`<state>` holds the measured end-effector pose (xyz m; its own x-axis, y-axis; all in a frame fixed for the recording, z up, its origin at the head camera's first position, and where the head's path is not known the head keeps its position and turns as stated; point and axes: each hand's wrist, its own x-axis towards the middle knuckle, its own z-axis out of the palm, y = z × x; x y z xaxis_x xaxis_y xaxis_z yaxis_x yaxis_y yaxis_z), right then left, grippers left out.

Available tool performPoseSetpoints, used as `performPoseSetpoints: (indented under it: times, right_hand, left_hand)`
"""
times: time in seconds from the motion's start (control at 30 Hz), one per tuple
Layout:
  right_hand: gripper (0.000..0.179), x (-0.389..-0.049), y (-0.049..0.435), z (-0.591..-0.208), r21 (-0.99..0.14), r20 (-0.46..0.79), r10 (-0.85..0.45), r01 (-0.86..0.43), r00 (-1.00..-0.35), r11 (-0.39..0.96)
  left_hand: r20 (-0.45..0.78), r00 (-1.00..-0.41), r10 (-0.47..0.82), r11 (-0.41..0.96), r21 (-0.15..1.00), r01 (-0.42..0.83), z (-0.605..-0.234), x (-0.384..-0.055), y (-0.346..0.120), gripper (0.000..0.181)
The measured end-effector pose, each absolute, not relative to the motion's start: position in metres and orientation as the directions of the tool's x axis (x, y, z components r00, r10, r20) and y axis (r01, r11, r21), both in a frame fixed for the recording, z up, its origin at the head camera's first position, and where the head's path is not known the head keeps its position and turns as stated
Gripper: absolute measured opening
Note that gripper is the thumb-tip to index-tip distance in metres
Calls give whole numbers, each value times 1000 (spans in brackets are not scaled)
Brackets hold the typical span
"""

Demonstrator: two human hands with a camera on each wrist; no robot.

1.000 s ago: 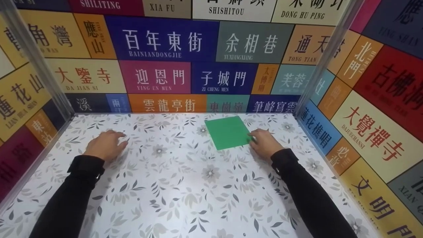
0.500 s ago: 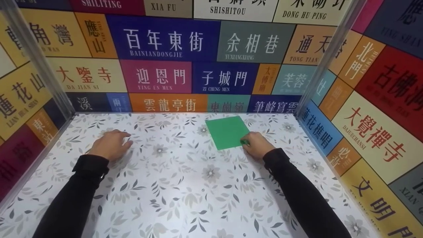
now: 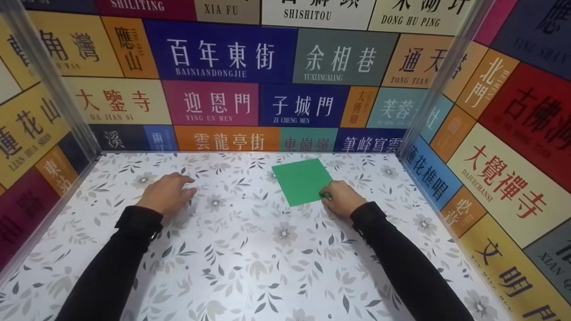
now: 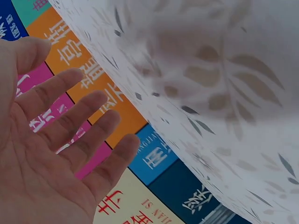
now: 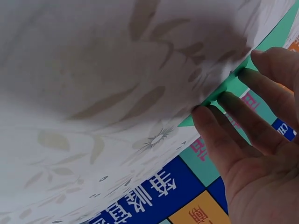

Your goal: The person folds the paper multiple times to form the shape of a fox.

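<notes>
A square sheet of green paper [image 3: 299, 182] lies on the table towards its far side, right of the middle. My right hand [image 3: 344, 199] pinches the sheet's right edge near the front corner, where a small darker fold of paper shows at the fingertips. In the right wrist view, fingertips and thumb meet the green paper [image 5: 276, 39], which buckles slightly between them. Well left of the sheet, my left hand [image 3: 167, 195] holds nothing. Its fingers are loosely bent and spread in the left wrist view, low over the tabletop.
The table [image 3: 250, 267] has a white cover printed with grey leaves and flowers. Panels with coloured name signs enclose it: a back wall [image 3: 218, 53], a left wall [image 3: 26, 133] and a right wall [image 3: 495, 165]. Clear strips run along the corners.
The right hand has moved left onto the sheet's edge and gripped it. The green paper has shifted slightly left and towards me. The left hand has moved right, nearer the sheet.
</notes>
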<state>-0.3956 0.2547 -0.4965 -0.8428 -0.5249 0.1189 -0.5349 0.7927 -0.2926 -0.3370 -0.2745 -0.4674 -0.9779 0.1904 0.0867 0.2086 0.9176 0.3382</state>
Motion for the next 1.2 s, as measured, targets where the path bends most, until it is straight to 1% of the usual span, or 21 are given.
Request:
performPoseSetpoints:
  times: [0.27,0.37,0.53,0.77,0.93,1.2]
  right_hand:
    - [22,-393,254,-499,-281,154,-532,-553,-833,784]
    - [19,-391,255,-498,-280,158,-527,-549,-835,788]
    - [17,-386,252,-497,-293,152,-517,-538,-843,791]
    - [14,-377,243,-497,-308,140,-513,-530,-847,790]
    - [14,-372,237,-496,-323,133,-503,-517,-854,793]
    - [12,-367,230,-499,-333,161,-538,-559,-827,759]
  left_hand:
    - [114,-960,256,896,345,280,-469,-342,-241,48]
    - [105,-959,264,891,355,284,-470,-346,-227,49]
    - [99,-955,281,892,341,298,-467,-347,-205,47]
    - [109,-926,360,874,307,376,-469,-347,-182,45]
    - [130,-911,391,862,295,412,-472,-347,-166,43]
    - [153,-881,447,836,279,473,-476,-345,-146,44]
